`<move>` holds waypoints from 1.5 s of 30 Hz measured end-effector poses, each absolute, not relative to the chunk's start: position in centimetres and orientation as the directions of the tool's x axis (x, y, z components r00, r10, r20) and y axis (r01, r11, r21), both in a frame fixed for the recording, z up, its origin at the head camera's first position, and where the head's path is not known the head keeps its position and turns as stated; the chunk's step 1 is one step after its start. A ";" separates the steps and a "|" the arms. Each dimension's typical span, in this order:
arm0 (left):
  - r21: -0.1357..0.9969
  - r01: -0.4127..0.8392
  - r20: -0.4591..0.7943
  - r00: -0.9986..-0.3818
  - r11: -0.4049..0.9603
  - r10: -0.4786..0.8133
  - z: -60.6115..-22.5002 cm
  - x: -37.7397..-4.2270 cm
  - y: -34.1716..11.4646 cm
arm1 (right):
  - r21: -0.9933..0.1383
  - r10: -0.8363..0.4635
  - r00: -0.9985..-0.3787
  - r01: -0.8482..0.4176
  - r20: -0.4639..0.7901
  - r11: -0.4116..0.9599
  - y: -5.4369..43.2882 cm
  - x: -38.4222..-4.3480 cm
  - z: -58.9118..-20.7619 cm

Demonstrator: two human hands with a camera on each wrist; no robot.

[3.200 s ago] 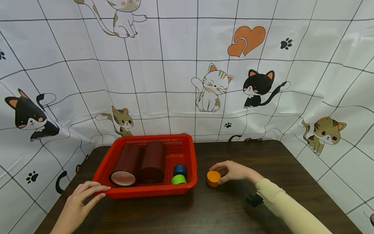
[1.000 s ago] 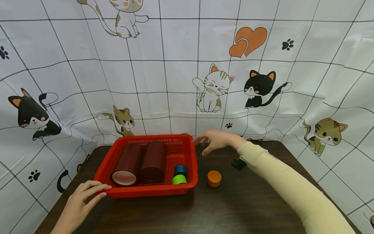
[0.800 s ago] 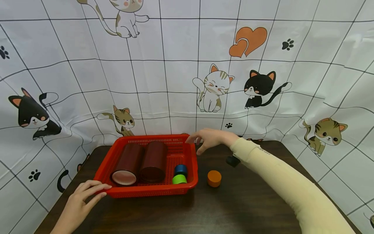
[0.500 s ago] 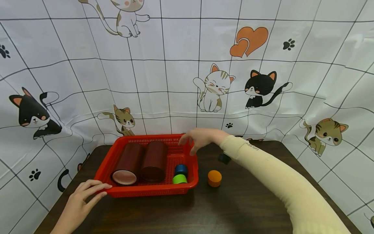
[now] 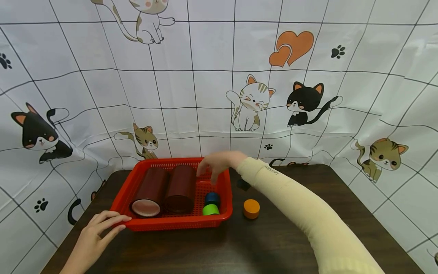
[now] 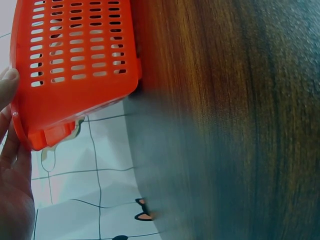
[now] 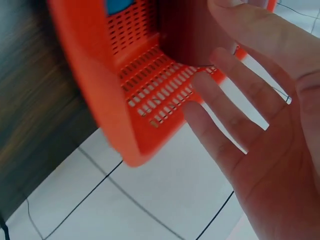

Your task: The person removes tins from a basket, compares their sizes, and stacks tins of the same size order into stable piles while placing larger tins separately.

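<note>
My left hand (image 5: 93,240) grips the near left corner of a red plastic basket (image 5: 171,223); in the left wrist view the thumb (image 6: 7,89) lies on one side of the rim and the fingers on the other. My right hand (image 5: 219,164), fingers spread and nothing in them, is over the basket's back right part, beside the right one of two dark brown cylinders (image 5: 180,188). The left cylinder (image 5: 150,186) shows a pale pink end. A short blue cylinder (image 5: 212,198) and a short green cylinder (image 5: 210,209) sit in the basket's near right corner.
A short orange cylinder (image 5: 251,209) stands on the dark wooden table (image 5: 273,243), right of the basket. A white sheet with cats and grid lines (image 5: 205,87) hangs behind and beside the table.
My right hand has let go of the orange cylinder, which stays on the table, and has moved up and left over the basket. My left hand keeps its place on the rim.
</note>
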State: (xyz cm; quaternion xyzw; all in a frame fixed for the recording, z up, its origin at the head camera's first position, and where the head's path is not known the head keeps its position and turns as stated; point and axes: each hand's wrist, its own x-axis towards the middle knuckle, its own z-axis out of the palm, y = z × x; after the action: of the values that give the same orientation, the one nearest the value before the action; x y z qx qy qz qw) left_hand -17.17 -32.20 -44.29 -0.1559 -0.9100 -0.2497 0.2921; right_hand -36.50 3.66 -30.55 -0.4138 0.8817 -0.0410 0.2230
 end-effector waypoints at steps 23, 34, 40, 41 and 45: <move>0.356 0.458 0.629 -0.762 0.815 0.153 -44.2 -16.9 -31.8 | -0.212 -0.651 -0.505 -0.674 -0.567 0.708 1.0 -36.9 -34.2; 0.350 0.459 0.633 -0.759 0.817 0.155 -44.2 -16.9 -31.8 | -0.158 -0.549 -0.539 -0.607 -0.638 0.779 0.1 -37.2 -35.5; 0.352 0.456 0.630 -0.761 0.818 0.154 -44.1 -16.9 -31.8 | -0.126 -0.523 -0.539 -0.607 -0.660 0.784 -0.2 -37.0 -36.0; 0.352 0.455 0.629 -0.762 0.818 0.153 -44.1 -16.9 -31.9 | -0.125 -0.522 -0.536 -0.608 -0.664 0.784 -0.2 -37.0 -36.1; 0.352 0.447 0.623 -0.767 0.823 0.150 -44.0 -16.9 -31.9 | -0.127 -0.509 -0.526 -0.600 -0.681 0.790 -0.5 -37.1 -36.3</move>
State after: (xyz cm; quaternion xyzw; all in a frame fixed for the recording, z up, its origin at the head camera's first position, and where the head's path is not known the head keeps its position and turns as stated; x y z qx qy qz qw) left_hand -16.92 -31.87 -44.02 -0.1645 -0.9067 -0.2481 0.2988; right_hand -37.12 -0.49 -36.27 -0.3182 0.8714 0.0614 0.3684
